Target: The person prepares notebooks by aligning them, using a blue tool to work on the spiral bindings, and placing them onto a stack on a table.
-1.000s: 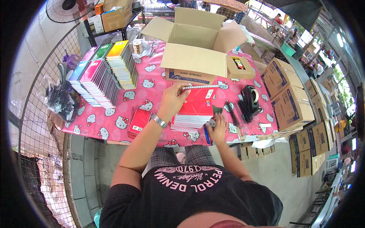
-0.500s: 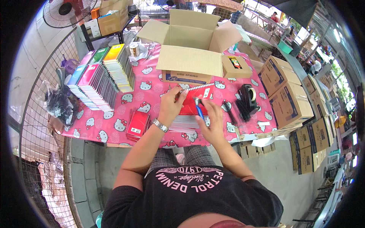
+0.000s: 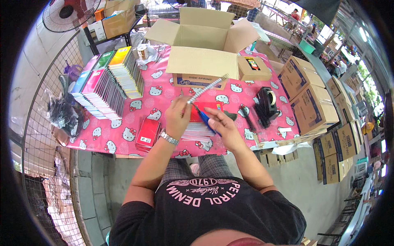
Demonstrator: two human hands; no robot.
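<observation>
My left hand (image 3: pixel 178 117), with a watch on its wrist, grips the near end of a spiral-bound notebook (image 3: pixel 210 87). The notebook is tipped up, so mostly its silvery coil edge shows, slanting up to the right. In my right hand (image 3: pixel 221 126) are blue-handled pliers (image 3: pixel 203 117); their jaws are at the coil's near end, by my left fingertips. Whether the jaws touch the wire cannot be made out. Below both hands lies a stack of notebooks (image 3: pixel 197 133), a red cover (image 3: pixel 205 110) on top. A smaller pile of red notebooks (image 3: pixel 148 133) lies left of my left wrist.
Tall stacks of colored spiral notebooks (image 3: pixel 100 91) stand at the left. An open carton (image 3: pixel 201 61) is behind my hands, with a small closed box (image 3: pixel 253 69) beside it. A black tape dispenser (image 3: pixel 267 104) and loose black coils (image 3: pixel 247 119) lie right. Cartons (image 3: pixel 314 108) are stacked beyond.
The notebook has turned from lying face-up to standing on edge, coil upward. My right hand has brought the pliers left and down to the coil's near end.
</observation>
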